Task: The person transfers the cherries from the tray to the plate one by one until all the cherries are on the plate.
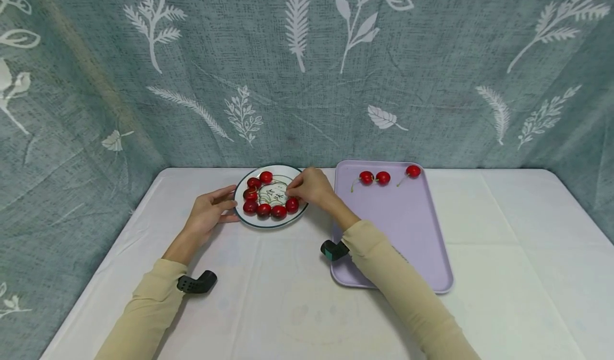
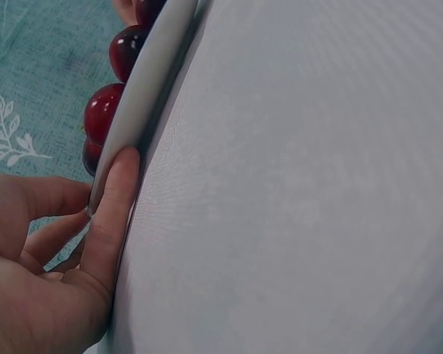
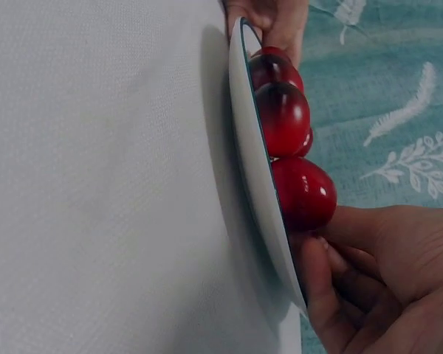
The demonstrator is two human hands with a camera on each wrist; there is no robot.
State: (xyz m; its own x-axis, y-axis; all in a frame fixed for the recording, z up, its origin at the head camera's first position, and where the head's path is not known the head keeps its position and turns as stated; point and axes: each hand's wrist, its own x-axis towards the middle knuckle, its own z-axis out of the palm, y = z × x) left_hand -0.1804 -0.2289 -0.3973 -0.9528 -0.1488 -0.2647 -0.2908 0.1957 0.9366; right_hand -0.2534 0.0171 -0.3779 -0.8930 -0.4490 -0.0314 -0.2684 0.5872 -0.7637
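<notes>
A white plate (image 1: pixel 272 225) with a dark rim bears several red cherries (image 1: pixel 279 212) set in a curve around its printed middle. At its left edge, my left hand (image 1: pixel 206 216) touches the rim with spread, mostly straight fingers; the left wrist view shows one finger (image 2: pixel 117 214) along the plate's underside. Over the right side of the plate, my right hand (image 1: pixel 310 186) has thumb and fingers curled in a pinch at a cherry. In the right wrist view the fingertips sit against a glossy cherry (image 3: pixel 304 193); what lies between them is partly hidden.
A light purple tray (image 1: pixel 384 210) lies right of the plate, with my right forearm crossing its left part. Near its far edge are two adjacent cherries (image 1: pixel 382 177) and a separate stemmed cherry (image 1: pixel 413 172). A patterned grey-green curtain (image 1: pixel 288 114) hangs behind the white-covered table (image 1: pixel 268 296).
</notes>
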